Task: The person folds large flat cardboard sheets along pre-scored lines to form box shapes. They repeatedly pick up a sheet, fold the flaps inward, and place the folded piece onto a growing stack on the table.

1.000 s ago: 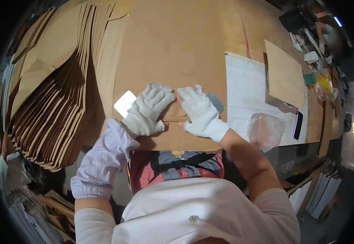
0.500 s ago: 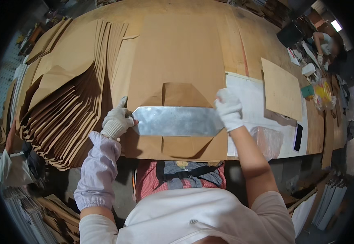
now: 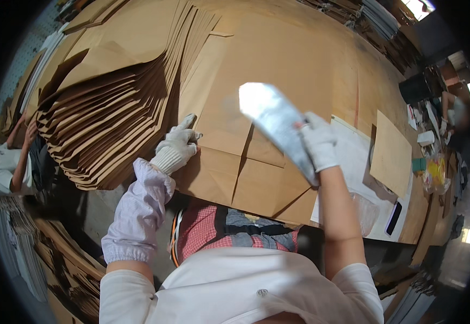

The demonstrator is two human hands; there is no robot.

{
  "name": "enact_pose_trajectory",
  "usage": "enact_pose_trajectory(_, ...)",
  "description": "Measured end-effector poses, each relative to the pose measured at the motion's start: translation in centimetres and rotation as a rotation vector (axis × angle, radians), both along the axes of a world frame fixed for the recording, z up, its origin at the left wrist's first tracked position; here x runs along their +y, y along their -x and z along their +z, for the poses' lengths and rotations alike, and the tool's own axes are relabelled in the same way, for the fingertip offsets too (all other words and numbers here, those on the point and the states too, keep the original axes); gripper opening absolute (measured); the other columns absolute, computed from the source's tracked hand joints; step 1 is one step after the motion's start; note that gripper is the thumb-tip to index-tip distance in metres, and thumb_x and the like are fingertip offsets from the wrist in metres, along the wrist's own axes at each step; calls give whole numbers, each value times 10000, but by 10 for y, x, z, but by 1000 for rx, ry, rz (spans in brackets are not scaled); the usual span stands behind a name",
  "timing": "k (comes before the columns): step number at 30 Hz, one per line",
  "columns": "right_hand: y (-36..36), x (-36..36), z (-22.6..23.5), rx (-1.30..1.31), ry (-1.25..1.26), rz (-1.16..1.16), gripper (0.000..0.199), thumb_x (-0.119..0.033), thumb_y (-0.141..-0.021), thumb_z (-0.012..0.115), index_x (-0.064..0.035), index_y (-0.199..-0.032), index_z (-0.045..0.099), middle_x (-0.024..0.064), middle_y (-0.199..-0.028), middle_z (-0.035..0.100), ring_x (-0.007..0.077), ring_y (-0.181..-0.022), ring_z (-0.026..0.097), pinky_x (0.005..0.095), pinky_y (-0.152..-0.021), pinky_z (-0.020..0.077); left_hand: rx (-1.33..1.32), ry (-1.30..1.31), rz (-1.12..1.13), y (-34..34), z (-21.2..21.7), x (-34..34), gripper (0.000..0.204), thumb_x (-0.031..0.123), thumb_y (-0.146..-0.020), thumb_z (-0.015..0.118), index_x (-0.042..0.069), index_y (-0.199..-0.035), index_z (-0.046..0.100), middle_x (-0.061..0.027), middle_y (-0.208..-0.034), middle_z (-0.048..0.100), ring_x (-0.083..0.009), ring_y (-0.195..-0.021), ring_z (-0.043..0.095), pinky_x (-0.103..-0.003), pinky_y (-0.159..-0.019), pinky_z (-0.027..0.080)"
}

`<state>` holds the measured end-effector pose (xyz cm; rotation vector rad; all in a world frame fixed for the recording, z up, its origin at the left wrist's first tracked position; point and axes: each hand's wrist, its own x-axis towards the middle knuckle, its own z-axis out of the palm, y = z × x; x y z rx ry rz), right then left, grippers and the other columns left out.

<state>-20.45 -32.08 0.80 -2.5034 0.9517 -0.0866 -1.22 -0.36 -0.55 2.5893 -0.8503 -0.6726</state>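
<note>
A flat metal plate (image 3: 276, 120) with clipped corners is tilted up off the brown kraft paper bag (image 3: 210, 171). My gloved right hand (image 3: 319, 141) grips the plate near its right end. On the bag, the creased bottom flaps lie folded toward each other. My gloved left hand (image 3: 175, 148) rests at the bag's left edge, fingers apart and holding nothing. Beside it on the left fans a thick stack of brown paper bags (image 3: 105, 108).
At right, a white sheet (image 3: 348, 154) lies under a tan board (image 3: 390, 154), a clear plastic packet (image 3: 362, 213) and a phone (image 3: 393, 218). Another person (image 3: 11, 167) stands at the far left, touching the stack. A second person (image 3: 453, 110) is at the upper right.
The plate, which lay flat across the bag's folded flaps, has been lifted and swung up by my right hand. My left hand stays at the bag's edge. The view has turned.
</note>
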Motion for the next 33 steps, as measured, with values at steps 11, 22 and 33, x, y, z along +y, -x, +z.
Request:
enact_pose_trajectory(11,-94,137,29,-416,497,929,134,-148,-892,576,-109,-897,704,86,-941,680,241,-1002,658,358,-1002,484,32,-3,128,13,2,0,298,153,-860,703,114,-1155,723,1,-1633,341,-278,-1357,476,-369,-1117,425)
enact_pose_trajectory(22,-124,111,40,385,533,894,145,-160,-830,625,-110,-869,756,108,-966,749,251,-970,709,375,-779,537,28,191,221,15,-9,-6,220,103,-831,727,49,-1040,770,-62,-1571,452,-286,-1350,495,-347,-1096,447)
enact_pose_trajectory(33,91,22,31,327,-83,114,415,-170,-865,643,-104,-1275,627,181,-1253,633,361,-1209,587,442,-1040,454,-167,148,103,12,-26,-3,237,155,-864,661,104,-1077,751,-62,-1544,468,-301,-1292,528,-381,-1084,454)
